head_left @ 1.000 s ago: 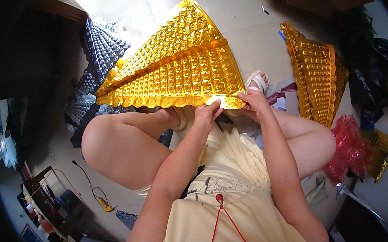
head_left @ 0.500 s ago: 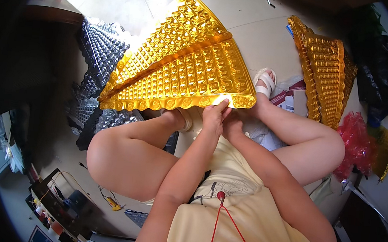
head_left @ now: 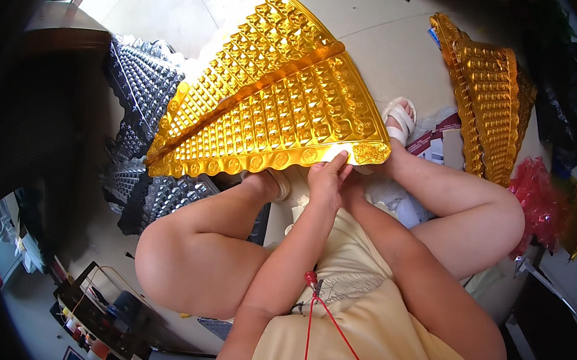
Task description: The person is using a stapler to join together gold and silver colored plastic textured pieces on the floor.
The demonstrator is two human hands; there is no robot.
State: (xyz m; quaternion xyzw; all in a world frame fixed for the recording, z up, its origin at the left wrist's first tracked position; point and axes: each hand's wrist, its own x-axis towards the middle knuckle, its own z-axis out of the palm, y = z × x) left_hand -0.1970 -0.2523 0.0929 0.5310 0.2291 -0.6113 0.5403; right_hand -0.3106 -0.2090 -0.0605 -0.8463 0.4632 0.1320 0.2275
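A large gold embossed plastic sheet, fan-shaped with a raised fold across it, is held up in front of me. My left hand pinches its near edge close to the right corner, thumb on top and the other fingers beneath. My right hand is close beside the left one, just under the same edge. The sheet and my left hand hide its fingers, so its grip does not show. The narrow end of the sheet points to the left, above some silver embossed sheets.
Silver embossed sheets lie on the floor at left. Folded gold sheets stand at right, near crumpled red plastic film and dark bags. A dark table is at far left. A cluttered shelf is lower left.
The view has shifted slightly. The gold sheet's right corner and both hands sit a little farther right, with the sheet slightly turned. My left hand keeps its pinch on the edge.
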